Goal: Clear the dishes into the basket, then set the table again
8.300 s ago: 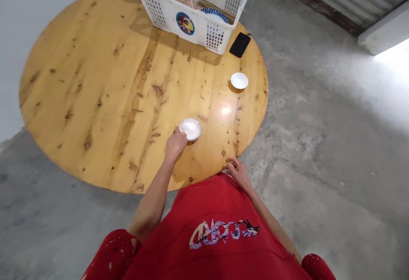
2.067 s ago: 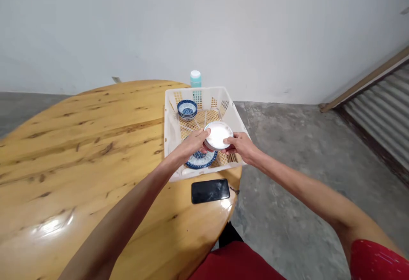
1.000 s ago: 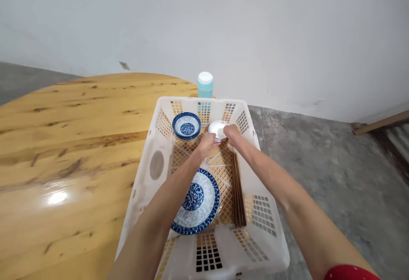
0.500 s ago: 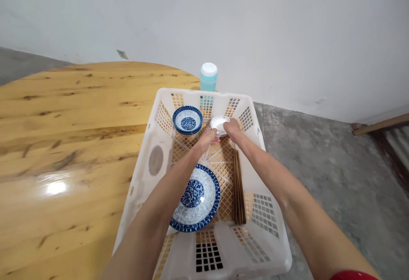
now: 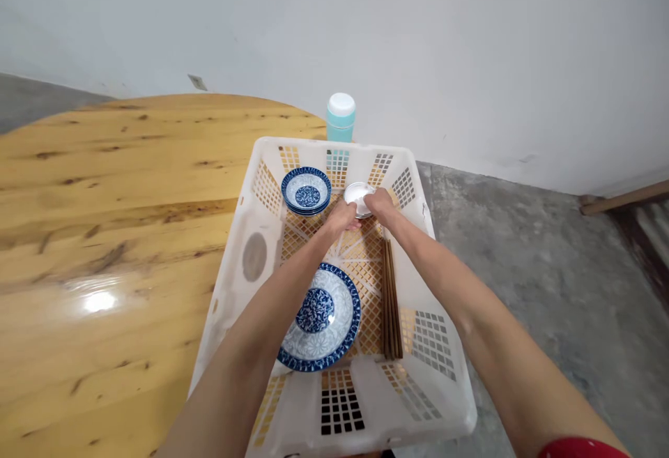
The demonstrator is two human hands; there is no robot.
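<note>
Shifted away from above the blue-rimmed plate (image 5: 316, 311), the small white dishes (image 5: 357, 194) are grasped between left hand (image 5: 342, 215) and right hand (image 5: 381, 203), patterned bowls (image 5: 306, 193) leftward of the grip, basket (image 5: 376, 395) around it, and want settling level before the fingers loosen.
</note>
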